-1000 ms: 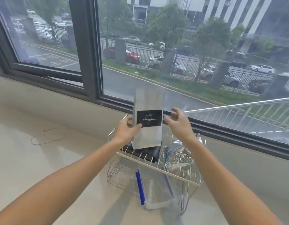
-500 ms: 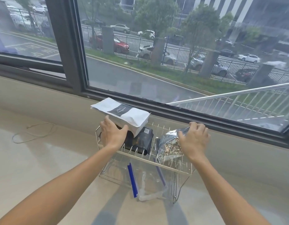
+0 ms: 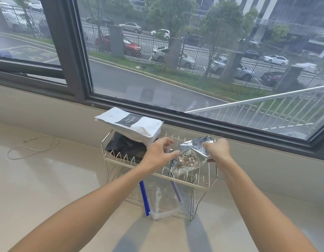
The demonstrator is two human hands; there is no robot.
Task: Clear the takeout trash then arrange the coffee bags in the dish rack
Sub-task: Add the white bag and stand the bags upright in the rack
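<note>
Left hand (image 3: 157,155) released white bag (image 3: 132,126), label unreadable.

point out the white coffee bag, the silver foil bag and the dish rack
white coffee bag (image 3: 139,128), head view, right of its dark label
silver foil bag (image 3: 189,155), head view, crinkled middle
dish rack (image 3: 121,161), head view, front top rail
</note>
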